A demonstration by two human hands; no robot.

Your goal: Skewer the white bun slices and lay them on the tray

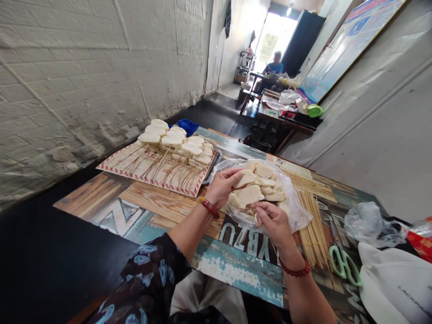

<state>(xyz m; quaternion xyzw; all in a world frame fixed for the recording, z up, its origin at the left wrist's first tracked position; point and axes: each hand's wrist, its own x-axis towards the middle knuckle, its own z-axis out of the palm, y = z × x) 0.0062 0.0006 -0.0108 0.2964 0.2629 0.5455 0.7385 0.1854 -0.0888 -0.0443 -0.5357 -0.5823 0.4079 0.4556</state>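
A clear plastic bag (299, 216) lies open on the table, with many pale flat slices (265, 171) in it. My left hand (224, 185) is closed on a pale slice (245, 178) over the bag's left side. Fingers pinched, my right hand (272, 218) is at the lower edge of another slice (250, 194); what it grips is too small to make out. Right of the bag lies a bundle of thin wooden sticks (313, 229). At the back left, skewered slices (172, 140) are piled on a paper sheet with red-striped edges (135, 163), their sticks pointing toward me.
Green-handled scissors (344, 265) lie right of the sticks, near a crumpled clear bag (366, 220) and a white cap (393, 283). A blue cloth (187, 127) is behind the skewers. Farther back, a person in blue (275, 67) sits at a cluttered table (286, 123). A wall borders the left.
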